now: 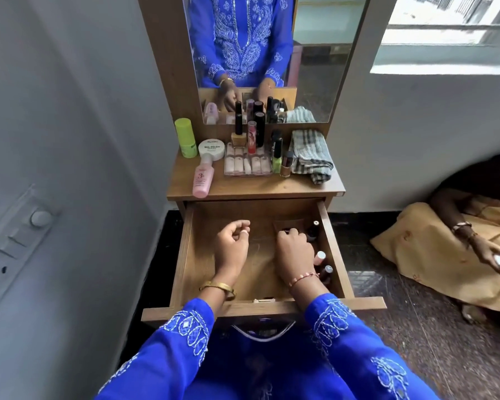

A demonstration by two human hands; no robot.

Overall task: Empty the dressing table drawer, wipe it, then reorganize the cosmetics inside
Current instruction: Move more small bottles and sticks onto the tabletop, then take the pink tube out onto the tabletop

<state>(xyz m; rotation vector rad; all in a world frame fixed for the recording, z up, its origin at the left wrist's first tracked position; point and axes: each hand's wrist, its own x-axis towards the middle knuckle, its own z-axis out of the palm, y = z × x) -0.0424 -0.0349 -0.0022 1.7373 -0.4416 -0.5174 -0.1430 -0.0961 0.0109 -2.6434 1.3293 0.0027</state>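
The wooden drawer [185,255] of the dressing table is pulled out below me. My left hand [233,241] hovers over its bare left half, fingers loosely curled and holding nothing. My right hand [295,251] reaches into the right half, fingertips curled over a small dark cosmetic item [285,230] that is mostly hidden. Three small bottles line the drawer's right wall: a dark one with a white cap [314,230], a pink-capped one [319,257] and a dark one [327,272]. A checked cloth [311,155] lies folded on the tabletop [272,184].
The tabletop also holds a green bottle [185,137], a white jar [211,148], a pink bottle [203,177] lying down, a clear tray [247,164] and upright lipsticks and nail polishes [259,128]. A mirror [315,67] stands behind. Another person [474,243] sits on the floor at right.
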